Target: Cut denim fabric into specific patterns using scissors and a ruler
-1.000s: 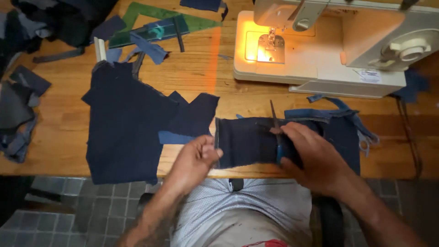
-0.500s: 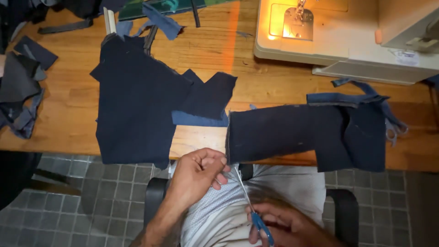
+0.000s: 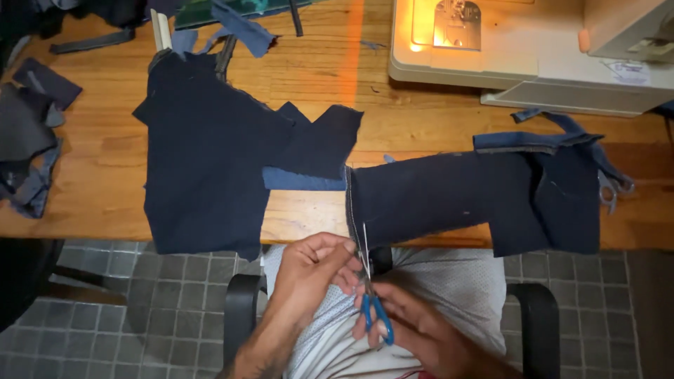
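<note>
- Wooden table [image 3: 98, 189] over a grey tiled floor [image 3: 140, 309], shot from above; the person sits in a black-armed chair [image 3: 242, 316] pulled up to the near edge.
- Left hand [image 3: 309, 270] is just below the table edge, fingers pinched together on what looks like a thread [image 3: 364, 242] hanging off the seamed end of the dark panel [image 3: 449, 200]. Holding it taut like that gives the blades something firm to bite.
- Right hand [image 3: 414, 333] is closed round the blue handles of small scissors [image 3: 372, 305], tips pointing up at the thread right beside the left fingers. Can't tell whether the blades are apart or closed, too blurry.
- That panel lies flat across the near right of the table with its stitched edge hanging a bit over the edge, so the end being trimmed is within reach of the lap.
- Left of it, a big navy piece [image 3: 203, 161] with a smaller dark scrap [image 3: 319, 147] overlapping, and a lighter blue strip [image 3: 302, 180] peeking out underneath, touching the panel's end.
- Far right: a cream sewing machine [image 3: 533, 56], lamp on.
- Blue strips [image 3: 540, 140] are piled on the panel's far right, with what may be a second, metal pair of scissors [image 3: 611, 189] beside them.
- More scraps [image 3: 28, 147] at the left edge and at the far side [image 3: 239, 28].
- Nothing really blocks the snip; only the left fingers sit close to the blades.
</note>
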